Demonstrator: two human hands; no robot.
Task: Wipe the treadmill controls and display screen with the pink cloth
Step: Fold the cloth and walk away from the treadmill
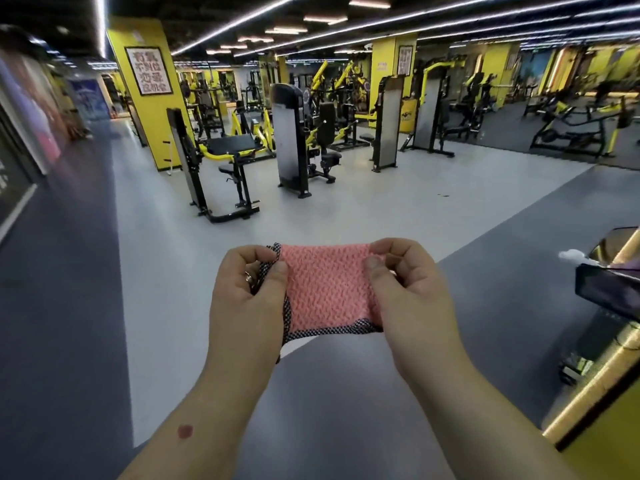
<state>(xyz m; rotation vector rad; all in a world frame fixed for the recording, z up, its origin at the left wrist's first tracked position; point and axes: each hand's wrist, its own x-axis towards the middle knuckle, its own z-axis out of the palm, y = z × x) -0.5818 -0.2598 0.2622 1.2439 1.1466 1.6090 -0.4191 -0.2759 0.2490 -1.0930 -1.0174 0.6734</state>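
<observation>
A pink knitted cloth (pixel 327 289) with a black-and-white checked border is stretched flat between my two hands at chest height, above the gym floor. My left hand (pixel 247 292) pinches its left edge between thumb and curled fingers. My right hand (pixel 410 285) pinches its right edge the same way. At the far right edge of the view a dark glossy panel (pixel 607 291) with a yellow frame sticks into the picture; I cannot tell whether it is the treadmill's display.
Grey and dark floor spreads out ahead. Black-and-yellow weight machines (pixel 301 133) stand several metres away in the middle. A yellow pillar (pixel 149 88) with a framed sign rises at the back left. A wall with posters (pixel 24 109) runs along the left.
</observation>
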